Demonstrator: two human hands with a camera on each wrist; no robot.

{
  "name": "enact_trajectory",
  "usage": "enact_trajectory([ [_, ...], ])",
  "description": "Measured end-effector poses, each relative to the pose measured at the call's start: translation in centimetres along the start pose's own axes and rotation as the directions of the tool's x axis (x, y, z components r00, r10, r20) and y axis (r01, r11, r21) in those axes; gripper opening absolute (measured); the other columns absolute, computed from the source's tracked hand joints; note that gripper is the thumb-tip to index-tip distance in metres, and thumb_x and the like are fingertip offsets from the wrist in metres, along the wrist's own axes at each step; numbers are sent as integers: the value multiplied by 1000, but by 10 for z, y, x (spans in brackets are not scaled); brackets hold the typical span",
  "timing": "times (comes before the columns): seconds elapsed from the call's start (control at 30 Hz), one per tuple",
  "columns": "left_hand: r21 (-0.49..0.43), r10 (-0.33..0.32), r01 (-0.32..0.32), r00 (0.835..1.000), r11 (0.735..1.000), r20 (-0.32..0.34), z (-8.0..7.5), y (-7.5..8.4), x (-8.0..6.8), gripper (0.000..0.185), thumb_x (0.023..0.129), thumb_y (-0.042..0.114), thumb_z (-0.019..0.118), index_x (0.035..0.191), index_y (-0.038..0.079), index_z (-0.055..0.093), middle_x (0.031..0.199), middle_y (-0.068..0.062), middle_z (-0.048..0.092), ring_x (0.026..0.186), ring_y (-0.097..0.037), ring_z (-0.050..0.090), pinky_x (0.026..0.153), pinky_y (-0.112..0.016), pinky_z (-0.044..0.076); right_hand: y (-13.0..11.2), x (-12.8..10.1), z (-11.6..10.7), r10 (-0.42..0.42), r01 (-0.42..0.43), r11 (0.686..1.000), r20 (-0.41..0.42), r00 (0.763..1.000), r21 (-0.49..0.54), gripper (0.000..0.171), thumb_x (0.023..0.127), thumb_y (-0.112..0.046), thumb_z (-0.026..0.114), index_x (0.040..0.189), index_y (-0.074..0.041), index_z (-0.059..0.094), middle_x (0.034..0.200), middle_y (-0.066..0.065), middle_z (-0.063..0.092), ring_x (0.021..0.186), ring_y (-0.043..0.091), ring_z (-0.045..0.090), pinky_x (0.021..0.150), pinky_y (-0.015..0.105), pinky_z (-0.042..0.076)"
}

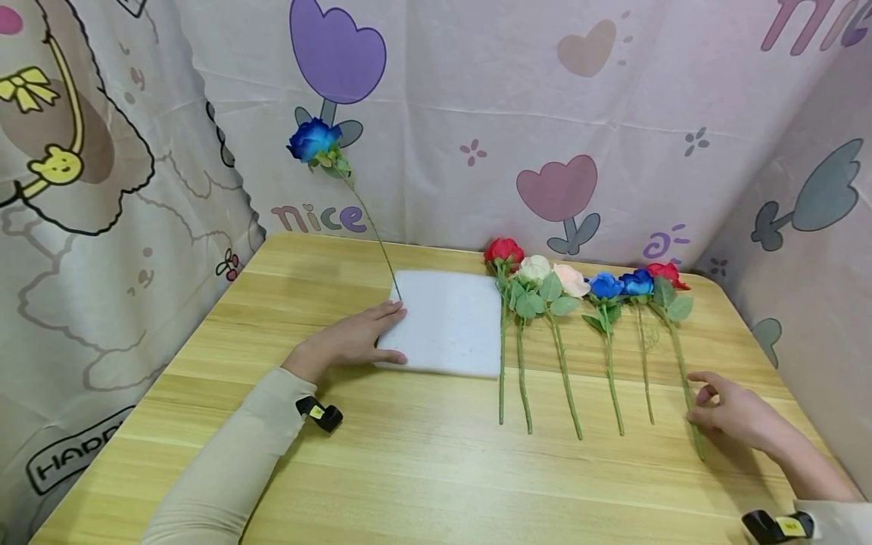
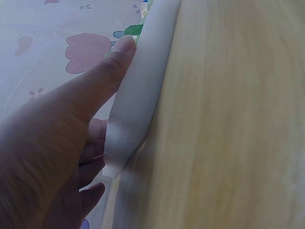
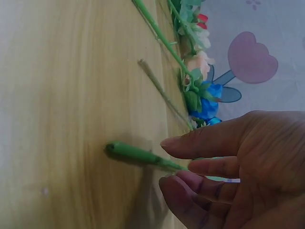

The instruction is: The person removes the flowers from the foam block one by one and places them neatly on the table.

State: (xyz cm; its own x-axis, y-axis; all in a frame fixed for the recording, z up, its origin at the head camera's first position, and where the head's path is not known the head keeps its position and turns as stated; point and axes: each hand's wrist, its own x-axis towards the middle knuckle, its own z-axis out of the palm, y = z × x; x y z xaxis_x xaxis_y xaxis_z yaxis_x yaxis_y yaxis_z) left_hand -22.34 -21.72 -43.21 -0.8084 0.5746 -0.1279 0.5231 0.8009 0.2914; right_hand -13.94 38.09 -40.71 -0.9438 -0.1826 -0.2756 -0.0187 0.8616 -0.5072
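Observation:
My left hand (image 1: 361, 335) rests on the left side of a white foam block (image 1: 453, 322), fingers extended and thumb along its near edge. In the left wrist view the thumb lies against the block's side (image 2: 138, 81). A blue artificial rose (image 1: 315, 141) stands at the block's back left corner, its thin stem leaning left. My right hand (image 1: 736, 412) is at the lower stem of the rightmost red rose (image 1: 669, 275). In the right wrist view, thumb and forefinger are apart on either side of that green stem (image 3: 133, 153).
Left of that rose several others lie in a row, heads away from me: a red rose (image 1: 504, 251), a white rose (image 1: 534, 269), a peach rose (image 1: 571, 280) and two blue roses (image 1: 605, 285). A printed curtain (image 1: 443, 91) hangs behind the wooden table (image 1: 422, 462).

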Motion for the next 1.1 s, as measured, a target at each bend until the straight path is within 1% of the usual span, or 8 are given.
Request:
enact_trajectory([
  [0.13, -2, 0, 0, 1000, 1000, 0, 0, 1, 0, 108, 80, 80, 47, 157, 10, 19, 163, -6, 12, 149, -23, 9, 118, -42, 18, -8, 3, 1, -26, 25, 999, -33, 999, -30, 69, 88, -13, 72, 137, 18, 33, 99, 14, 50, 69, 14, 54, 53, 26, 45],
  [0.27, -1, -4, 4, 1000, 1000, 5, 0, 1, 1, 108, 81, 81, 47, 157, 10, 18, 163, -5, 11, 149, -22, 9, 119, -41, 17, -20, 8, 5, -84, 76, 992, -81, 993, -97, 60, 89, -14, 72, 134, 14, 42, 98, 12, 54, 75, 17, 56, 55, 26, 44],
  [0.33, 1, -5, 5, 1000, 1000, 7, 0, 1, 1, 108, 80, 81, 46, 157, 10, 18, 163, -5, 11, 149, -22, 9, 119, -41, 17, -28, 10, 8, -118, 106, 987, -101, 988, -117, 57, 90, -15, 72, 133, 12, 46, 98, 11, 57, 76, 18, 57, 56, 27, 45],
  [0.5, -2, -5, 5, 1000, 1000, 7, 0, 1, 1, 108, 81, 81, 46, 157, 10, 18, 163, -5, 11, 149, -23, 9, 119, -42, 17, -51, 17, 13, -204, 184, 972, -141, 969, -146, 52, 90, -19, 72, 131, 6, 53, 101, 11, 62, 85, 23, 60, 63, 32, 49],
  [0.6, -1, -7, 7, 1000, 1000, 6, 0, 1, 1, 108, 81, 81, 46, 157, 10, 18, 163, -5, 11, 149, -23, 9, 119, -42, 18, -65, 23, 15, -244, 220, 963, -153, 958, -158, 49, 91, -20, 72, 131, 3, 54, 101, 9, 62, 87, 23, 61, 67, 35, 52],
  [0.73, 3, -6, 6, 1000, 1000, 6, 0, 1, 1, 108, 80, 82, 45, 157, 10, 18, 163, -5, 11, 149, -23, 9, 119, -42, 18, -82, 31, 16, -297, 275, 950, -151, 943, -146, 46, 92, -16, 70, 132, 2, 55, 103, 9, 63, 88, 20, 61, 71, 37, 54],
  [0.83, 7, -4, 4, 1000, 1000, 5, -1, 1, 1, 108, 80, 82, 45, 157, 10, 18, 163, -5, 11, 149, -23, 9, 119, -42, 17, -94, 36, 18, -331, 316, 942, -149, 932, -116, 44, 93, -14, 68, 132, 2, 55, 104, 9, 64, 90, 21, 61, 74, 38, 55],
  [1.1, 3, -5, 5, 1000, 1000, 3, 0, 1, 1, 108, 80, 81, 46, 157, 10, 19, 163, -6, 12, 149, -23, 9, 119, -42, 17, -122, 52, 29, -401, 392, 916, -164, 901, -84, 42, 96, -25, 65, 131, -1, 58, 99, -1, 66, 92, 18, 62, 77, 37, 57],
])
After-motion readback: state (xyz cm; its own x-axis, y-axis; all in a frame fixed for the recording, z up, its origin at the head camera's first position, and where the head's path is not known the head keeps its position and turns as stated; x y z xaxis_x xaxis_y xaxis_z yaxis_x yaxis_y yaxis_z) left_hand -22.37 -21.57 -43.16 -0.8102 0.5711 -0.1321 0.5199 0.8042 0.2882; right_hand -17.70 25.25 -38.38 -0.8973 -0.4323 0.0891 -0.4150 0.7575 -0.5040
